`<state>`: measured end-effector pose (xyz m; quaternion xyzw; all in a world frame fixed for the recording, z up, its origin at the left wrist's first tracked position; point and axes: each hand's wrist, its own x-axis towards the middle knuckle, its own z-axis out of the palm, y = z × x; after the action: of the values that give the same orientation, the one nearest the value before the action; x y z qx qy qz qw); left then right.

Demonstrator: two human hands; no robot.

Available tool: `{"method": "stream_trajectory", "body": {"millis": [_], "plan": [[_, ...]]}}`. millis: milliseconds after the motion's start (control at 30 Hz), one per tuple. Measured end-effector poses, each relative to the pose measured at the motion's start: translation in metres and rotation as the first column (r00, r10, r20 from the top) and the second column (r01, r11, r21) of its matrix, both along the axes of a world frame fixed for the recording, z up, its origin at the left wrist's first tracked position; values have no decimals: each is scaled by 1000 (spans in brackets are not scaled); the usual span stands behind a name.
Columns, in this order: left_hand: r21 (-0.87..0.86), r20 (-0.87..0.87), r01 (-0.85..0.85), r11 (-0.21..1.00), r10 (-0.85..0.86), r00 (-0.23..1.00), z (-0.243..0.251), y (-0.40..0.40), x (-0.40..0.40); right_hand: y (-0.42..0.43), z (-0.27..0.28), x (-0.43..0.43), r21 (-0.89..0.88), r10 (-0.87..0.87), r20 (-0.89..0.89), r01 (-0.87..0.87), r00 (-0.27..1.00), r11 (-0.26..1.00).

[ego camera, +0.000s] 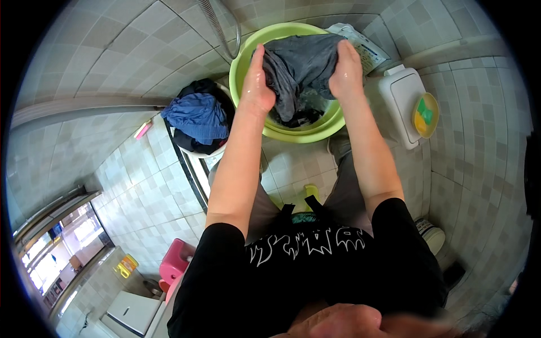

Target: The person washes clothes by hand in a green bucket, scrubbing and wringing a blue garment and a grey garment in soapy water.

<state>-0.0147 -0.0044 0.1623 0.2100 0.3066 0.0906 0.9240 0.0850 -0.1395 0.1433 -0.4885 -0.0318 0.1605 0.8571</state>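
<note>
A wet dark grey garment [302,55] is stretched between my two hands over a light green plastic basin [291,134]. My left hand [257,86] grips the garment's left side, with the thumb and fingers partly hidden by cloth. On the other side, my right hand [347,72] holds its upper right part. Both hands look wet. The garment's lower folds hang into the basin, where water [315,101] and darker cloth [302,118] show beneath it.
Left of the basin stands a tub heaped with clothes, a blue garment [198,116] on top. A shower hose [213,25] hangs behind. At right are a packet [359,46] and a white lidded bin [403,101] bearing a yellow dish [431,105]. A pink brush [143,129] lies left.
</note>
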Motion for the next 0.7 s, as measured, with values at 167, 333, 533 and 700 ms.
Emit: {"method": "stream_trajectory", "body": {"millis": [167,333,533,700], "plan": [[-50,308,14,999,2,951,-63,13,-12,41,42,-100,-383,338,839,21,426,924],[131,-307,93,987,-49,950,-23,-44,14,27,-20,-39,-620,292,769,552,569,557],[233,-155,-18,972,55,986,-60,-15,-12,44,0,-92,-713,422,664,352,617,606],[239,-194,-70,968,118,974,-42,-35,-4,38,-21,-65,-748,380,635,412,672,520]]}}
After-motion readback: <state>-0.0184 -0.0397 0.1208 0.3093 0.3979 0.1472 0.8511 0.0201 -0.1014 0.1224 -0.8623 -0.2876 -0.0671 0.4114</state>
